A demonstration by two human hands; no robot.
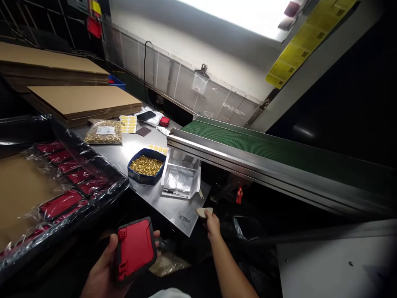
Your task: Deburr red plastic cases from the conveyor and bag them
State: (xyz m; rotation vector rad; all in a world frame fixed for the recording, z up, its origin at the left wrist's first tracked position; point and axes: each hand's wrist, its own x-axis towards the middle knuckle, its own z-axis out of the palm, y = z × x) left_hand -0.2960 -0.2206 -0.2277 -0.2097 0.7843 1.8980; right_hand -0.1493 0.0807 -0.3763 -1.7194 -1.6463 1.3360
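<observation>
Red case (138, 250) is gripped in the left hand (104, 267), whose fingers are mostly hidden behind. Right hand (212, 225), arm stretched forward, pinches a pale pad (201, 212). On the surface (173, 211), a blue tray (144, 179) contains gold pieces (146, 165), a white bin (186, 196) clear bags (178, 181). Leftmost box (102, 207), cut off, contains wrapped cases (63, 203).

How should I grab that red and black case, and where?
Take the case by its long black edges, probably from below: it is flat and boxy, with its broad red face turned up. The left hand holds it that way, thumb along one edge.
</observation>
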